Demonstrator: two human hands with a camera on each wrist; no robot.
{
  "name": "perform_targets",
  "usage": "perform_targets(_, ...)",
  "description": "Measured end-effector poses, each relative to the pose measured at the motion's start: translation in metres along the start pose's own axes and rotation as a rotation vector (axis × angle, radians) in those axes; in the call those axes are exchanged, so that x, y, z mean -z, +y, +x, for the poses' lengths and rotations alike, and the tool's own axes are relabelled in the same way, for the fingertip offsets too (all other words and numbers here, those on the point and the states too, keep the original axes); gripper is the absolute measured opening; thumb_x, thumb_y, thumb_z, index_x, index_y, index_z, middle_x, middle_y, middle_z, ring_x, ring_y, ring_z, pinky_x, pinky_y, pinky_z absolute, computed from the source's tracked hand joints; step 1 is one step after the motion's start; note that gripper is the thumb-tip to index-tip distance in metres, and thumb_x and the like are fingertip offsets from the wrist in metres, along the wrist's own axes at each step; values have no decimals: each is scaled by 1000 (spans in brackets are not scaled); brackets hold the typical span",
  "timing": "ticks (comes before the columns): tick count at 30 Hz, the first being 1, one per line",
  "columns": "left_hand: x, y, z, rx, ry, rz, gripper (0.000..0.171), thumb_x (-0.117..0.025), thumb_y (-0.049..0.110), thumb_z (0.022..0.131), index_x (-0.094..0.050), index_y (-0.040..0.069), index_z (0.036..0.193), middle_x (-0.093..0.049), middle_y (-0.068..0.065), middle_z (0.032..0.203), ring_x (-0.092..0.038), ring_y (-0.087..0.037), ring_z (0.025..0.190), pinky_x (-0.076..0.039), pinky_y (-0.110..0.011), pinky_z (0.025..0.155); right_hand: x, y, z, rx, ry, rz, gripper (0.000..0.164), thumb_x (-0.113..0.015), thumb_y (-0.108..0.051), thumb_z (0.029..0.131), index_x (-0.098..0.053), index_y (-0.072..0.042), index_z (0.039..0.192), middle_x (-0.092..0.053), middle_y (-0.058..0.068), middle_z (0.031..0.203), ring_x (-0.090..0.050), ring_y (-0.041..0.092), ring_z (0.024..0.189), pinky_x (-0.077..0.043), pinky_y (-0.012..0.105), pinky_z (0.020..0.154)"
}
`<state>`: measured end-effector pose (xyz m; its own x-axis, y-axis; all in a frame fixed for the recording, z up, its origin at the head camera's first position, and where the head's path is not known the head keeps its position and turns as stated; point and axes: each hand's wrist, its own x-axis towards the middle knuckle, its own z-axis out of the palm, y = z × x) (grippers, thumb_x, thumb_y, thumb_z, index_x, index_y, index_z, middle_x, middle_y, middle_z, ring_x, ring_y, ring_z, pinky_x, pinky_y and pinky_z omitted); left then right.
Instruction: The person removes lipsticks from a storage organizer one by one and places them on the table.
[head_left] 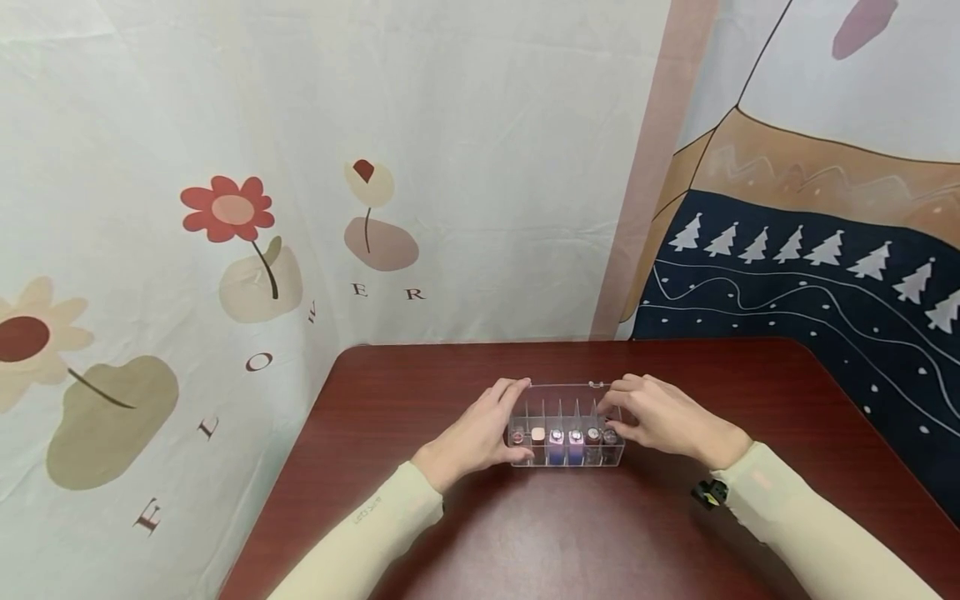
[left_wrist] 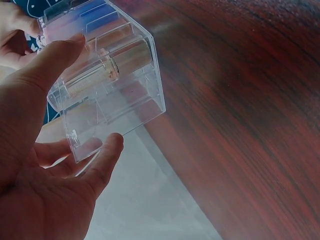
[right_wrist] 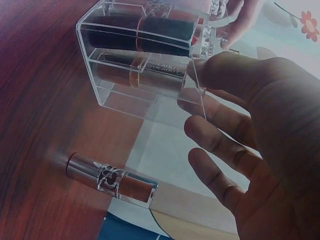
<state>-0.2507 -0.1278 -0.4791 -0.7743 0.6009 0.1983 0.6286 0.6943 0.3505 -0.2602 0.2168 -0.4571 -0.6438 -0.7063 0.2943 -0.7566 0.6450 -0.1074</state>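
A clear divided lipstick organizer (head_left: 567,465) stands on the table, with a row of lip colour tubes in its front slots. Two of these are purple-blue tubes (head_left: 566,450) near the middle. My left hand (head_left: 480,433) grips the organizer's left end, thumb at the front, fingers around the side and back. At the opposite end my right hand (head_left: 660,417) pinches the top of a lettered lip gloss tube (right_wrist: 160,75) sitting in the end slot. A dark tube (right_wrist: 165,36) fills the neighbouring slot. Below the right fingers, a separate lip gloss tube (right_wrist: 112,177) stands on the table outside the organizer.
The dark red-brown wooden table (head_left: 480,542) spreads around the organizer. Behind its far edge hangs a pale cloth printed with flowers (head_left: 232,208), and a navy cloth with white trees (head_left: 787,292) hangs to the right.
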Motion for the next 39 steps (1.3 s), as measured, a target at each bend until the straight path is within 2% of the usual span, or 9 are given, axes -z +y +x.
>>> perform_targets(4,0,-1,0,-4,5,-5,113,-106,34,88,-42,-1,174,-60,-19,162,-64,-38,149,-54,-47,132,1,1,1,23,17,9,25,-96,-11,93,-89,-19,116,-83,-4,109,-64,6,87,-63,31,76)
perform_targets(10,0,-1,0,-8,5,0,114,-106,35,88,-42,-2,174,-60,-19,162,-64,-38,149,-54,-47,133,3,0,0,3,14,14,25,-96,-12,95,-89,-19,118,-82,-3,110,-58,2,83,-61,29,75)
perform_targets(21,0,0,0,-9,1,-8,114,-106,34,88,-41,-3,174,-59,-20,162,-64,-38,149,-53,-47,133,11,2,-2,-15,12,126,26,-94,-6,97,-87,-17,119,-84,-2,112,-71,5,80,-66,24,74)
perform_targets(29,0,1,0,-3,3,-2,114,-106,34,88,-41,-3,174,-59,-20,162,-64,-37,148,-54,-47,132,18,2,-2,-64,20,203,24,-94,-6,97,-86,-15,117,-85,-2,112,-74,6,88,-72,32,78)
perform_targets(35,-1,1,0,4,3,-2,114,-106,34,88,-42,-3,174,-60,-20,162,-65,-37,148,-55,-47,131,20,2,-1,-36,78,196,26,-96,-6,94,-84,-18,114,-84,-4,108,-77,7,90,-73,35,80)
perform_targets(39,0,1,0,4,1,-1,114,-106,35,88,-41,-2,175,-60,-20,162,-64,-38,148,-55,-46,132,22,2,-2,-17,113,195,28,-97,-4,93,-85,-18,114,-84,-3,108,-79,9,90,-72,31,79)
